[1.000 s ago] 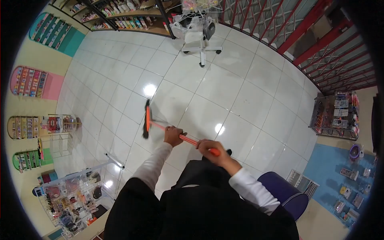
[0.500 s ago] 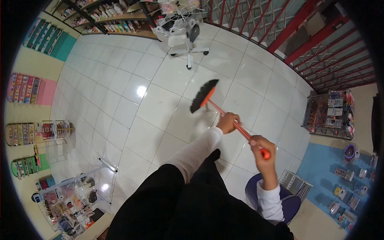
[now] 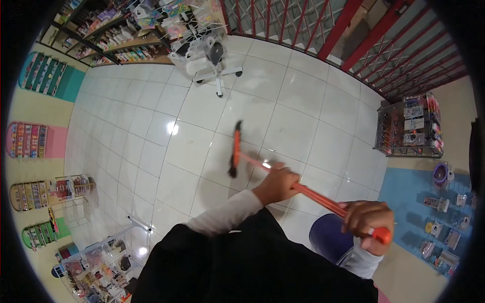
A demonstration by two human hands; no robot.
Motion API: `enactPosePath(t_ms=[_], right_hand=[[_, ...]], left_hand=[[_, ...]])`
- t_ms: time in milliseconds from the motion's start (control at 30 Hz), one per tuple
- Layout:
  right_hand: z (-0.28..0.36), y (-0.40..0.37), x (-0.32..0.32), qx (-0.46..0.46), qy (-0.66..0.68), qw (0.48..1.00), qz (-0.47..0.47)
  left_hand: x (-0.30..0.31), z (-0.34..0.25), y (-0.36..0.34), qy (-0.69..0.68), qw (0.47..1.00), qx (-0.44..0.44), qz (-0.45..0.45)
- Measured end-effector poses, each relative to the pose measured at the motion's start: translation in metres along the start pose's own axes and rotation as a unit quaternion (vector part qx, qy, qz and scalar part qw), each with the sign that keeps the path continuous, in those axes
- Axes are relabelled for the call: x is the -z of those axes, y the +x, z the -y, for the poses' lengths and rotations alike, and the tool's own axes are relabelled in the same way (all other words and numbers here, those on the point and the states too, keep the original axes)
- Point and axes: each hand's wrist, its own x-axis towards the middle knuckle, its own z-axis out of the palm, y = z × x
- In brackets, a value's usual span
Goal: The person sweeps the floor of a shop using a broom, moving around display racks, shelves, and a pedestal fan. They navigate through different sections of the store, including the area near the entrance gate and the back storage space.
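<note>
Both of my hands are wrapped around an orange broom (image 3: pixel 323 201) with dark bristles, its handle slanting from lower right to upper left. My left hand (image 3: pixel 277 184) is closed low on the handle, nearer the bristles. Near the orange end cap, my right hand (image 3: pixel 368 222) grips the top of the handle. The broom head (image 3: pixel 236 149) is seen edge-on and a little blurred, over the white tiled floor (image 3: pixel 293 131). White sleeves cover both forearms.
A purple round stool or bin (image 3: pixel 331 237) stands below my right hand. Ahead are a wheeled white stand (image 3: pixel 218 76) with bags and a red folding gate (image 3: pixel 303 30). A wire rack (image 3: pixel 409 129) stands right; a clear display stand (image 3: pixel 101 257) is at lower left.
The broom head has swung left and back toward me, turning edge-on. My right hand has moved right and down with the handle end; my left hand has come closer to my body.
</note>
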Motion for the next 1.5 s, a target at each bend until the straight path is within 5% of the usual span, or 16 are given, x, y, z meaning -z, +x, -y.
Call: enactPosePath(t_ms=[167, 267, 400, 433, 667, 967, 1067, 1100, 1167, 1267, 1333, 1367, 1500], right_hand=[[-0.096, 0.002, -0.004, -0.092, 0.055, 0.992, 0.071], [-0.153, -0.011, -0.013, -0.062, 0.018, 0.993, 0.094], [-0.126, 0.004, 0.009, -0.072, -0.046, 0.991, 0.104], [-0.114, 0.010, 0.020, -0.079, -0.082, 0.987, 0.115], [-0.057, 0.029, 0.045, -0.076, -0.216, 0.954, 0.192], [0.030, 0.028, 0.044, 0.003, -0.023, 0.949, 0.314], [0.001, 0.027, 0.043, 0.017, 0.047, 0.961, 0.273], [-0.016, 0.020, 0.030, 0.034, 0.061, 0.984, 0.163], [-0.048, 0.015, 0.016, -0.074, 0.055, 0.991, 0.092], [-0.108, 0.004, 0.007, -0.063, -0.008, 0.984, 0.167], [-0.098, 0.013, 0.015, -0.050, -0.077, 0.972, 0.218], [-0.092, 0.018, 0.018, -0.045, -0.110, 0.963, 0.242], [-0.072, 0.034, 0.025, -0.040, -0.193, 0.957, 0.214]], left_hand=[[-0.028, 0.078, -0.063, 0.072, 0.978, 0.186, 0.057], [-0.068, 0.121, -0.082, 0.087, 0.965, 0.215, 0.126], [-0.109, 0.116, -0.023, 0.054, 0.984, 0.153, 0.069], [-0.114, 0.108, -0.005, 0.037, 0.994, 0.103, -0.006], [-0.109, 0.053, 0.083, -0.034, 0.995, 0.086, -0.022], [-0.024, -0.026, 0.030, -0.035, 0.999, 0.015, -0.026], [-0.012, -0.013, -0.004, 0.001, 0.997, 0.080, 0.018], [-0.014, 0.004, -0.015, 0.005, 0.993, 0.109, 0.039], [-0.027, 0.036, -0.033, 0.028, 0.985, 0.153, 0.071], [-0.061, 0.078, -0.044, 0.058, 0.983, 0.163, 0.054], [-0.084, 0.081, -0.028, 0.037, 0.991, 0.129, -0.021], [-0.089, 0.080, -0.012, 0.024, 0.990, 0.139, 0.016], [-0.101, 0.071, 0.057, -0.038, 0.992, 0.115, -0.018]])
